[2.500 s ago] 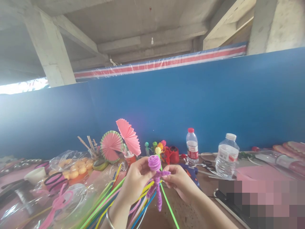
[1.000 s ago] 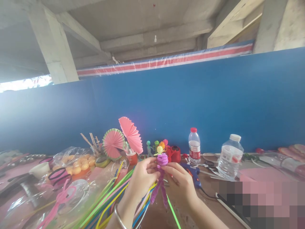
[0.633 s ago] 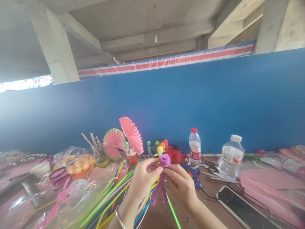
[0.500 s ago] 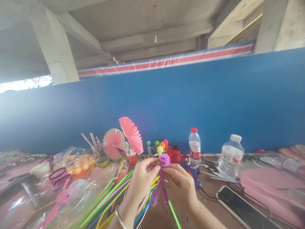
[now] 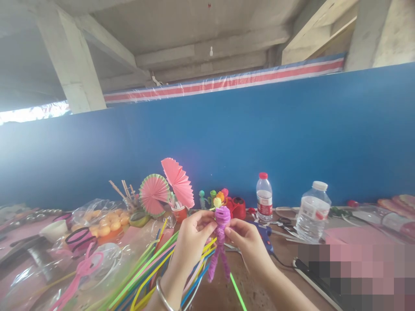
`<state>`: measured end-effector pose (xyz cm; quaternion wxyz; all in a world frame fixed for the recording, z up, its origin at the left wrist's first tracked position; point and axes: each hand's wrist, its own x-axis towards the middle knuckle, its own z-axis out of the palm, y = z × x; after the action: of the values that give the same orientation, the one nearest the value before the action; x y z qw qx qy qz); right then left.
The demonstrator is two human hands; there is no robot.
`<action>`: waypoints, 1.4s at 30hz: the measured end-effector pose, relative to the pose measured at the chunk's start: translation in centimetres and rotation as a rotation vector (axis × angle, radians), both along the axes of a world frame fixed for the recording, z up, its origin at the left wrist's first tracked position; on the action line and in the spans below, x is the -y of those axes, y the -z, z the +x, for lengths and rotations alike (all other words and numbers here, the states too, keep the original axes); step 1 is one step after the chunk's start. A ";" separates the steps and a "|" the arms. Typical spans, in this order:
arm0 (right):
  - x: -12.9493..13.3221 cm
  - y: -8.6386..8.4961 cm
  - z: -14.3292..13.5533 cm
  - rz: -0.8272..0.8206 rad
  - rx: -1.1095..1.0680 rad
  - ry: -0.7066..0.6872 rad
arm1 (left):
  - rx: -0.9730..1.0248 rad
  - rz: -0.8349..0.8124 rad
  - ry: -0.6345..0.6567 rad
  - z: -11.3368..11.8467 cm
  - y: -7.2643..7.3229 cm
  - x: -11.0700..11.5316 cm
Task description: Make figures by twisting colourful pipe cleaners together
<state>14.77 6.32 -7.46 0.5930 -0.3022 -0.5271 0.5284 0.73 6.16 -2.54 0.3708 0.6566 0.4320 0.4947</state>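
A purple pipe-cleaner doll [image 5: 221, 233] hangs upright between my two hands, its coiled round head on top and two legs dangling below. My left hand [image 5: 194, 237] pinches it at the upper left, just under the head, near the shoulder. On the other side my right hand [image 5: 248, 239] has thumb and forefinger closed on its right upper body. Behind the doll stand similar small figures in several colours, among them a yellow one [image 5: 217, 202] and a teal one [image 5: 202, 198]. Loose coloured pipe cleaners [image 5: 155, 268] lie beneath my left forearm.
Right of my hands are a blue glue gun [image 5: 264, 235], a red-capped bottle [image 5: 264, 198], a larger water bottle [image 5: 314, 214] and a phone [image 5: 316, 280], partly pixelated. Pink paper fans [image 5: 178, 183] stand in a red cup [image 5: 179, 214]. Plastic bags with orange balls [image 5: 110, 222] lie left.
My right hand's fingers have shifted from near the doll's head to lower on its side, so more of its body shows. The left hand keeps its pinch.
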 end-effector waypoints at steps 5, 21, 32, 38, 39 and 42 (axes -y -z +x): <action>0.3 -0.4 0.0 0.016 -0.009 -0.001 | 0.014 0.005 -0.012 0.3 0.6 -0.3; 0.5 0.4 -0.7 0.022 -0.040 0.241 | -0.442 0.370 -0.205 1.8 1.2 0.6; 0.5 -0.5 -0.5 0.013 -0.116 0.180 | -0.068 0.079 0.065 1.4 0.0 0.9; 0.1 -0.4 -0.3 -0.018 -0.091 0.115 | 0.254 -0.140 0.166 1.6 1.5 0.2; 0.1 -0.5 -0.3 -0.024 -0.096 0.109 | 0.300 -0.185 0.170 1.7 1.9 0.0; 0.1 -0.5 -0.2 -0.032 -0.110 0.099 | 0.426 -0.286 0.205 1.8 2.5 -0.4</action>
<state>14.56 6.23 -6.95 0.6416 -0.3081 -0.4695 0.5225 2.55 6.56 -5.09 0.5903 0.5190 0.3413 0.5154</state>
